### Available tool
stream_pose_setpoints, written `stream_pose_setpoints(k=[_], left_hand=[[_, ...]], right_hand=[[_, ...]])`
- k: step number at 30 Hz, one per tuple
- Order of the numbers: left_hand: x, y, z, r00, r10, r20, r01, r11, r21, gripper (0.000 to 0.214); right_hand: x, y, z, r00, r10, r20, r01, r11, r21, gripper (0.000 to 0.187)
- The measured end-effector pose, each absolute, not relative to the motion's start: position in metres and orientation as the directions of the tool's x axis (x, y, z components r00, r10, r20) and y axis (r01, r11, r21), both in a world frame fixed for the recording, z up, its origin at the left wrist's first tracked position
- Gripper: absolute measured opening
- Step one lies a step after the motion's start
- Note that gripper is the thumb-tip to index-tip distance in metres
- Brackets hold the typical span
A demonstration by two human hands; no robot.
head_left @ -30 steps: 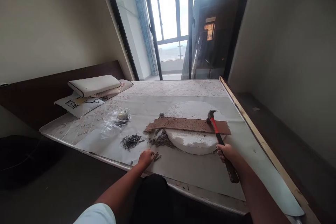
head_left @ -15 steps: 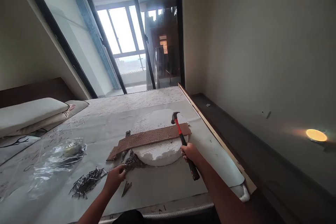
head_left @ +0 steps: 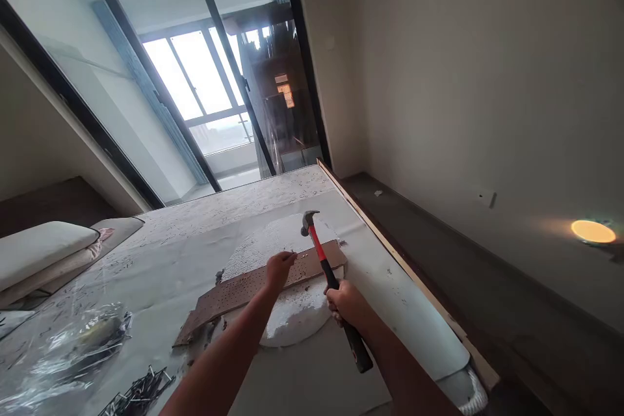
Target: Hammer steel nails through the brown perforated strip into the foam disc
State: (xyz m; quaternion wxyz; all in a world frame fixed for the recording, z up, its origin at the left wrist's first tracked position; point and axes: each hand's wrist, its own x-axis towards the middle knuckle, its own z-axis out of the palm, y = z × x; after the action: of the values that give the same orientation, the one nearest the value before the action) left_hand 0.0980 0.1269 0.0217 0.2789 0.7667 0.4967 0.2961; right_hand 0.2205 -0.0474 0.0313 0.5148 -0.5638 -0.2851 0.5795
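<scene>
My right hand (head_left: pixel 345 304) grips a claw hammer (head_left: pixel 318 246) with a red and black handle, its head up and away from me. Below the hammer head lies a brown strip of board (head_left: pixel 219 299), dotted with many small holes or marks. The board rests across a white round slab (head_left: pixel 297 318) with a rough, chipped surface. Over the middle of the board, my left hand (head_left: pixel 279 269) is closed in a pinch; whatever its fingertips hold is too small to make out. My left forearm crosses in front of the board and slab.
Loose nails (head_left: pixel 139 391) lie in a heap at the lower left, near a clear plastic bag (head_left: pixel 92 344). Pillows (head_left: pixel 46 250) are stacked at the left. A wooden edge (head_left: pixel 385 244) runs along the bed's right side, with a wall beyond.
My left hand has moved from the grey crumbly heap by the slab's left side up and right to the board. My right hand still holds the hammer. The view has tilted and shifted.
</scene>
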Motion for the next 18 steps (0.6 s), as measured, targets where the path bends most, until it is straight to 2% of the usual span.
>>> stream_pose_setpoints(k=[8,15,18], left_hand=[[0.141,0.165,-0.023,0.343,0.917,0.203,0.6,-0.381,0.703,0.026],[0.141,0.17,-0.033,0.363,0.908,0.208,0.638,-0.405,0.655,0.026],[0.142,0.166,-0.032,0.377,0.903,0.209,0.669,-0.421,0.613,0.026]], right_hand=[[0.23,-0.041,0.024,0.166,0.929,-0.33,-0.3,-0.271,-0.915,0.01],[0.23,-0.044,0.028,0.16,0.92,-0.358,-0.254,-0.312,-0.916,0.009],[0.23,-0.052,0.035,0.174,0.924,-0.341,-0.178,-0.311,-0.934,0.008]])
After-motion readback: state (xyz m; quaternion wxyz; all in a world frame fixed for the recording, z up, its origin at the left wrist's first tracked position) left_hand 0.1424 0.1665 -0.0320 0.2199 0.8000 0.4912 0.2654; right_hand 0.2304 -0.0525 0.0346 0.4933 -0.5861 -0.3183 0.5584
